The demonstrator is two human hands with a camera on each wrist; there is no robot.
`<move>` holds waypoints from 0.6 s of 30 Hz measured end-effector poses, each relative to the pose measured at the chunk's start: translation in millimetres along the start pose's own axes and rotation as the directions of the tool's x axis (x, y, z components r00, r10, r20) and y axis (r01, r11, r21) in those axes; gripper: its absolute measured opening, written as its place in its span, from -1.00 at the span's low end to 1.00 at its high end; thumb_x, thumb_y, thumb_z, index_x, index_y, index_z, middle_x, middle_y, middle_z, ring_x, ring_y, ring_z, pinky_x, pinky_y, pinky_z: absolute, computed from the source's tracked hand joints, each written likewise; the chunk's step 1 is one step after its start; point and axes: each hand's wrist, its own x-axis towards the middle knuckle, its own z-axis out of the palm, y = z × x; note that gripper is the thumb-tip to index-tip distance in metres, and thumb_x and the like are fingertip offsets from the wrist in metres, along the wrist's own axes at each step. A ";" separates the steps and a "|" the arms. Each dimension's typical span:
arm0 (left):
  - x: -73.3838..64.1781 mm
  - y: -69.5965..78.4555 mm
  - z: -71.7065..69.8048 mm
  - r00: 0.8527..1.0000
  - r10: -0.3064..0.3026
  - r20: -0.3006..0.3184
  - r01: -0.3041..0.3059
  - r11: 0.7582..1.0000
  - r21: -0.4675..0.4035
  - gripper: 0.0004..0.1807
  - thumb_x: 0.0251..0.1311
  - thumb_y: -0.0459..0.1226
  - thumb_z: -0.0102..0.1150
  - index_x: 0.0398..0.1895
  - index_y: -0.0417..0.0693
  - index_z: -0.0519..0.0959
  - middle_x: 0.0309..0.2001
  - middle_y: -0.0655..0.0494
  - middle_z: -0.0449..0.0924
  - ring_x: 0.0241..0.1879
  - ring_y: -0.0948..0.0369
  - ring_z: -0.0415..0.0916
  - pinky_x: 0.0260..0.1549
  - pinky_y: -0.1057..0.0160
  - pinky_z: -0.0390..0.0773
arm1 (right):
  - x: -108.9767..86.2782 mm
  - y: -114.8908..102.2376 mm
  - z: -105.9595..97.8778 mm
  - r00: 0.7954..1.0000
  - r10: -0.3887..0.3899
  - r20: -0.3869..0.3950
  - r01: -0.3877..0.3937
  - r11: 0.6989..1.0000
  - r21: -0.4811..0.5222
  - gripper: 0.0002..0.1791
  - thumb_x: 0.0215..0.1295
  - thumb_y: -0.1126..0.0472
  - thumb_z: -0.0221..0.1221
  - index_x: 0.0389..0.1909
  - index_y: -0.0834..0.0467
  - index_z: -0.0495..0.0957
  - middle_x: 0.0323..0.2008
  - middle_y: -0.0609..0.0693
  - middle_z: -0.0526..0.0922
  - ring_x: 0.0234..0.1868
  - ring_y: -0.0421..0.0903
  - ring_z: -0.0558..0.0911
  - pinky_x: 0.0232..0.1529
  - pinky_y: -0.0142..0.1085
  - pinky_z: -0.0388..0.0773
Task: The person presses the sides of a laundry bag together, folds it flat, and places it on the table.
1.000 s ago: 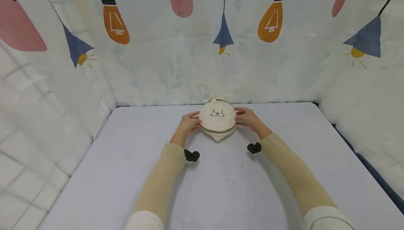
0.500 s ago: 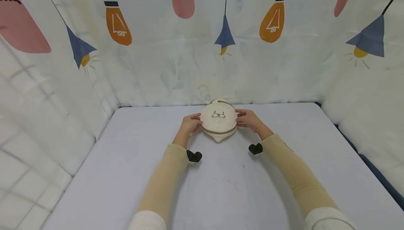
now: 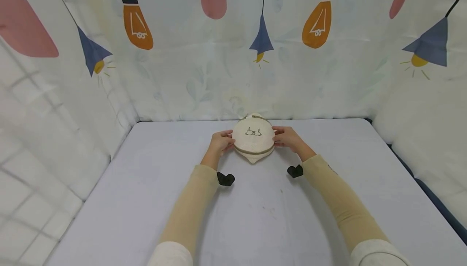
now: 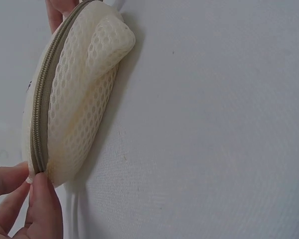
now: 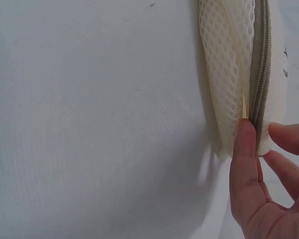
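A round cream mesh laundry bag (image 3: 254, 137), printed with a small pair of glasses, is at the far middle of the table. My left hand (image 3: 220, 142) pinches its left edge, while my right hand (image 3: 289, 138) grips the opposite edge. In the left wrist view, the thumb and fingers (image 4: 44, 206) meet at the rim beside the brownish zipper (image 4: 38, 107), and the soft mesh side (image 4: 82, 94) bulges below it. The right wrist view shows fingers (image 5: 245, 149) against the mesh next to the zipper (image 5: 262, 64). That zipper's teeth run closed along the stretch in view.
A white-covered table (image 3: 146, 201) lies under the arms, its back edge close behind the bag. Pale curtains (image 3: 168, 55) with printed lamps and bulbs surround it on the back and sides. Black heart-shaped pieces (image 3: 226, 179) stick out from both sleeve cuffs.
The head view has shifted slightly. Both hands keep their hold on the mesh laundry bag in the same place.
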 end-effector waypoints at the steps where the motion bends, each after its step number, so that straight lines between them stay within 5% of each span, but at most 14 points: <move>1: -0.2 0.2 0.3 1.000 0.001 -0.001 -0.001 1.000 0.003 -0.42 0.29 -0.61 0.16 0.39 -0.22 0.50 0.15 -0.15 0.50 -0.09 0.16 0.53 0.01 0.23 0.64 | 0.2 0.2 0.0 1.000 -0.001 -0.001 0.001 1.000 -0.004 -0.30 0.43 0.48 0.09 0.56 0.30 0.17 0.30 0.31 0.35 -0.09 -0.08 0.57 -0.04 -0.32 0.66; 18: 0.6 -2.7 1.2 1.000 0.017 -0.007 -0.017 0.999 0.034 -0.42 0.27 -0.64 0.13 0.38 -0.25 0.50 0.10 -0.15 0.51 -0.12 0.16 0.52 -0.02 0.21 0.64 | 2.6 4.6 3.4 1.000 -0.006 -0.015 0.005 0.999 -0.042 -0.31 0.44 0.47 0.10 0.56 0.29 0.17 0.37 0.35 0.33 0.02 0.01 0.57 0.01 -0.30 0.65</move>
